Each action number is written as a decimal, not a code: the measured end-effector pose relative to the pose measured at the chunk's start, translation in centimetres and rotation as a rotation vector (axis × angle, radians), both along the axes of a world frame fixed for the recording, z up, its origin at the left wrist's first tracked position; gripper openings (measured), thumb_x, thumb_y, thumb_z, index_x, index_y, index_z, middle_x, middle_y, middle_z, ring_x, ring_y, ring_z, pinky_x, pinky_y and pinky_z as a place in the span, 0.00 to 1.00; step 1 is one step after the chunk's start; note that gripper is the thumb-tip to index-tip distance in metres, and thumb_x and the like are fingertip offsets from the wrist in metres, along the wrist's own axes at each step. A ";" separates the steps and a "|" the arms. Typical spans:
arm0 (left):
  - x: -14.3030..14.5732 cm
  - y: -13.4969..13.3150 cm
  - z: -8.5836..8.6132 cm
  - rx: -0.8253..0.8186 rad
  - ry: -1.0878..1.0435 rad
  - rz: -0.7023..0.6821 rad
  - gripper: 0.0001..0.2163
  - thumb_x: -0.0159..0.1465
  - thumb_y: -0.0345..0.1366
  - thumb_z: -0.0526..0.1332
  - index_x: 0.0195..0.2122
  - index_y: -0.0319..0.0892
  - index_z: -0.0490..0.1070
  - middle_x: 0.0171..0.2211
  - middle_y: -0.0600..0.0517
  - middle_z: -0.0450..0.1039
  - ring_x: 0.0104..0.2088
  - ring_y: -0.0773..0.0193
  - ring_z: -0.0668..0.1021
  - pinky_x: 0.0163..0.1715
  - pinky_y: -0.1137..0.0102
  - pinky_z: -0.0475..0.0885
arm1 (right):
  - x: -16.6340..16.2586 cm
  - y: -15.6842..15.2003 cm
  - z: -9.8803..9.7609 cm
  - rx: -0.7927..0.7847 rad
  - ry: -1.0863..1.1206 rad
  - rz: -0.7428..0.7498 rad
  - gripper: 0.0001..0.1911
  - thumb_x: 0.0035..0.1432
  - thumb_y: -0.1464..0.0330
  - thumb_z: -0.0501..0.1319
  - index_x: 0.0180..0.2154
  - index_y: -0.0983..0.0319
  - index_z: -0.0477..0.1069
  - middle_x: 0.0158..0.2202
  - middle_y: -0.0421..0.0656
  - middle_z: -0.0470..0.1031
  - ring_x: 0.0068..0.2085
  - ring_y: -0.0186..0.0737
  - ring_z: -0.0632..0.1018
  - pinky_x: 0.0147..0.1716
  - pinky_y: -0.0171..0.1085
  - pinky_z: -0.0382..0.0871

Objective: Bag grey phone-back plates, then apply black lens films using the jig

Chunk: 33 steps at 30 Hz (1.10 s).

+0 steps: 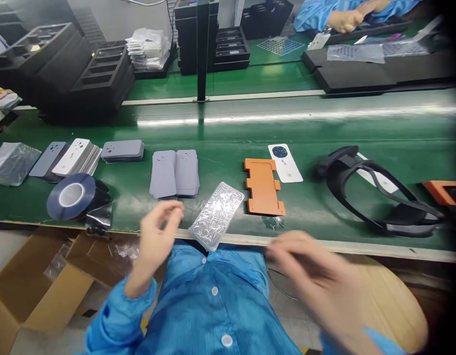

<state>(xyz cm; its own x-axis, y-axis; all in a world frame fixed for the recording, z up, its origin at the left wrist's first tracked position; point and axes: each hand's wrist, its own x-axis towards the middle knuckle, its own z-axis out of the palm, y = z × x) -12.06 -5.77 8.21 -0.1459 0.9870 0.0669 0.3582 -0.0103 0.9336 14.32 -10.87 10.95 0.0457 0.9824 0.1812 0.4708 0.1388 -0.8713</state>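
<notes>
Wrapped packet [217, 217] lies diagonally, long axis pointing far-right. Left hand [154, 241] is released, loosely curled; right hand [320, 276] blurs, grip cannot be told.

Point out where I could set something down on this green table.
The table is bare between the paired gray stacks and the orange block, beyond the wrapped packet. Another patch lies between that block and the black headband, nearer than the white card. A strip behind these is bare too. The left end is crowded: bagged bundle, card stacks, tape roll.
</notes>
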 end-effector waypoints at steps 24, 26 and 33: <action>2.9 -3.8 -5.4 -0.038 -0.056 -0.071 0.06 0.67 0.37 0.63 0.34 0.43 0.77 0.41 0.48 0.77 0.41 0.62 0.79 0.38 0.72 0.79 | -4.7 -1.0 -9.4 -0.102 0.251 -0.041 0.05 0.61 0.67 0.68 0.32 0.58 0.76 0.34 0.42 0.80 0.36 0.41 0.80 0.35 0.36 0.74; 3.4 -3.6 -4.3 -0.076 -0.078 -0.094 0.07 0.67 0.37 0.63 0.33 0.43 0.77 0.41 0.48 0.76 0.42 0.62 0.79 0.37 0.73 0.79 | -4.2 -1.1 -8.9 -0.106 0.304 -0.082 0.04 0.61 0.68 0.67 0.33 0.57 0.78 0.34 0.42 0.80 0.37 0.41 0.80 0.36 0.36 0.75; 5.3 -2.3 -3.3 -0.113 -0.184 -0.132 0.08 0.66 0.41 0.64 0.33 0.43 0.77 0.42 0.48 0.73 0.43 0.62 0.77 0.39 0.73 0.78 | -3.5 -0.9 -8.5 -0.107 0.455 -0.224 0.05 0.64 0.66 0.64 0.37 0.56 0.81 0.39 0.44 0.80 0.41 0.41 0.79 0.41 0.36 0.76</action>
